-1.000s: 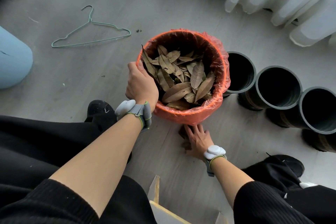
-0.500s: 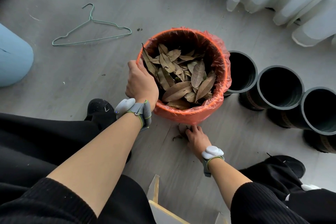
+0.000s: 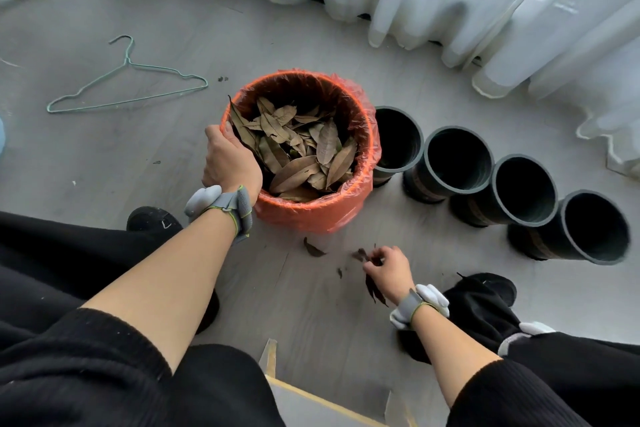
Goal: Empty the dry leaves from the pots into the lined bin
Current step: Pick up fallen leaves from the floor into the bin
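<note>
A bin with an orange liner (image 3: 311, 215) stands on the floor, holding a heap of dry brown leaves (image 3: 298, 149). My left hand (image 3: 230, 163) grips its near-left rim. Several dark pots (image 3: 457, 159) stand in a row to its right, their insides dark. In front of the bin my right hand (image 3: 389, 269) pinches dark dry leaves (image 3: 375, 289) just above the floor. One loose leaf (image 3: 313, 249) and some crumbs lie on the floor between the bin and that hand.
A green wire hanger (image 3: 128, 87) lies on the grey floor at the left. White curtains (image 3: 467, 0) hang along the back. My black-clad legs and shoes frame the near side, and a cardboard edge (image 3: 294, 388) sits at bottom centre.
My right hand has pulled back from under the bin's front and lifted to the right with leaves pinched in it. A loose leaf now shows on the floor. The left hand stays on the rim.
</note>
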`<state>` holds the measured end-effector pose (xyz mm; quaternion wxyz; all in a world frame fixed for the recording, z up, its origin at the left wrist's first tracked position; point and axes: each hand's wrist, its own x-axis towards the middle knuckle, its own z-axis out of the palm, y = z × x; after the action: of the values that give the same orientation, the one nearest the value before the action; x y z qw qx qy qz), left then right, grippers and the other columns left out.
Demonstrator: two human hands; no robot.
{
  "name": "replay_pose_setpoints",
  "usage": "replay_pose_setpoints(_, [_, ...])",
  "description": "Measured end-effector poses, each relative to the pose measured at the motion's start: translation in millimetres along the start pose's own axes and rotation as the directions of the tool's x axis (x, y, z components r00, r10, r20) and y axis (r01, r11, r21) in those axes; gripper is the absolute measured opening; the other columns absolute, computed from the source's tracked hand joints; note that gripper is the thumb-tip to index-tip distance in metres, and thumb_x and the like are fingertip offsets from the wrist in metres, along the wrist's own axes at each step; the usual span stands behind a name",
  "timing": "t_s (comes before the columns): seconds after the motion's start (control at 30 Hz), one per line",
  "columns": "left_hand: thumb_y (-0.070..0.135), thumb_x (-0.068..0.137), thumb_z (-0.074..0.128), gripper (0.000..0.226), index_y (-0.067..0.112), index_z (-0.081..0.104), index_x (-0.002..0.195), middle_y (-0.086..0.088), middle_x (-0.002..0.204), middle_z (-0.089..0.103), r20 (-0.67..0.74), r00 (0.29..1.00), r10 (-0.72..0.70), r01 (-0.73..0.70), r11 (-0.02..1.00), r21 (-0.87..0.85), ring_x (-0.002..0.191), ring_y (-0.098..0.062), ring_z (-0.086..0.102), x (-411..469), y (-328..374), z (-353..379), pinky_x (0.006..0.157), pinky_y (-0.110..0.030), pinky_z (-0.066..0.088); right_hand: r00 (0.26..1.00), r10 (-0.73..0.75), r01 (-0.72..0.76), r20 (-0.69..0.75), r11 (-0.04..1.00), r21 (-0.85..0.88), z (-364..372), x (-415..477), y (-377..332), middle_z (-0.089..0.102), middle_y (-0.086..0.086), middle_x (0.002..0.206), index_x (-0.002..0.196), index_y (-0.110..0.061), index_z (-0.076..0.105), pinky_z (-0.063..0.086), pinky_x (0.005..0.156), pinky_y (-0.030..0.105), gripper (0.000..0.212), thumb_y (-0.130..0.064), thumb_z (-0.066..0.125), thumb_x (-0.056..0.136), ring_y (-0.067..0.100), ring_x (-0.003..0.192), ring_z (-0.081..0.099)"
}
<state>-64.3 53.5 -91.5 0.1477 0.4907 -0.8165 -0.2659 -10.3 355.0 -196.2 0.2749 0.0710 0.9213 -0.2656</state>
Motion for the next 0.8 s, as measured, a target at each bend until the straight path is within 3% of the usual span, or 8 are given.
replay_pose_setpoints(0.13, [0.041,0.104,0.021,0.037,0.012,0.044,0.109,-0.016,0.098,0.065,0.011,1.0,0.013,-0.012,1.0,-0.021,0.084,-0.043,0.058,-1,1,-3,0.062,-0.041,0.031,0.997,-0.007,0.016,-0.08,0.993,0.119,-34,-10,-7,0.062,0.003,0.09,0.086,-0.014,0.072,0.043,0.08,0.023,0.009,-0.014,0.073,0.077,0.021,0.088,0.063])
replay_pose_setpoints(0.23, [0.04,0.104,0.021,0.038,0.01,0.043,0.11,-0.018,0.1,0.064,0.032,0.999,0.016,-0.015,0.999,-0.034,0.086,-0.044,0.058,-4,0,-4,0.064,-0.042,0.033,0.994,0.008,0.02,-0.11,0.966,0.256,-66,-12,-20,0.067,-0.004,0.085,0.08,-0.022,0.068,0.055,0.085,0.035,0.01,-0.013,0.072,0.077,0.018,0.082,0.065])
replay_pose_setpoints(0.3, [0.04,0.104,0.02,0.038,0.01,0.043,0.11,-0.02,0.102,0.063,0.046,0.999,0.022,-0.02,0.999,-0.042,0.088,-0.046,0.058,-7,2,-5,0.066,-0.044,0.034,0.989,0.01,0.045,-0.145,0.929,0.368,-92,-15,-36,0.07,-0.004,0.083,0.08,-0.023,0.068,0.058,0.081,0.04,0.01,-0.014,0.07,0.077,0.016,0.078,0.065])
replay_pose_setpoints(0.4, [0.04,0.104,0.02,0.038,0.01,0.042,0.11,-0.021,0.103,0.063,0.07,0.997,0.029,-0.024,0.998,-0.058,0.088,-0.047,0.058,-10,4,-7,0.066,-0.044,0.034,0.975,-0.027,0.145,-0.221,0.832,0.536,-131,-19,-72,0.069,-0.008,0.069,0.08,-0.023,0.07,0.059,0.062,0.029,0.007,-0.015,0.071,0.079,0.009,0.064,0.064])
replay_pose_setpoints(0.47, [0.04,0.104,0.02,0.038,0.01,0.042,0.109,-0.022,0.102,0.063,0.076,0.997,0.028,-0.023,0.997,-0.072,0.087,-0.047,0.058,-12,7,-8,0.065,-0.044,0.034,0.958,-0.093,0.243,-0.273,0.767,0.593,-152,-21,-105,0.069,-0.009,0.067,0.08,-0.023,0.071,0.055,0.058,0.024,0.007,-0.016,0.073,0.08,0.007,0.062,0.063])
replay_pose_setpoints(0.57, [0.038,0.104,0.022,0.036,0.01,0.042,0.109,-0.022,0.102,0.063,0.074,0.997,0.013,-0.007,0.997,-0.076,0.088,-0.046,0.058,-13,10,-7,0.067,-0.044,0.033,0.941,-0.19,0.326,-0.279,0.725,0.606,-164,-18,-156,0.069,-0.007,0.073,0.078,-0.024,0.07,0.058,0.066,0.032,0.008,-0.017,0.074,0.08,0.011,0.069,0.065])
replay_pose_setpoints(0.67, [0.037,0.104,0.022,0.034,0.01,0.042,0.108,-0.021,0.102,0.063,0.075,0.997,0.014,-0.008,0.997,-0.079,0.087,-0.046,0.058,-12,12,-6,0.067,-0.044,0.035,0.934,-0.253,0.353,-0.253,0.767,0.535,-157,-12,-200,0.068,0.0,0.085,0.085,-0.023,0.069,0.058,0.078,0.034,0.009,-0.02,0.076,0.08,0.016,0.081,0.066])
replay_pose_setpoints(0.8, [0.039,0.104,0.022,0.034,0.012,0.042,0.106,-0.019,0.1,0.064,0.069,0.998,0.007,-0.001,0.996,-0.086,0.086,-0.044,0.059,-10,13,-6,0.067,-0.043,0.036,0.921,-0.367,0.382,-0.133,0.783,0.491,-148,-9,-229,0.061,0.002,0.108,0.116,-0.02,0.061,0.061,0.077,0.037,0.037,-0.028,0.076,0.083,0.022,0.095,0.068])
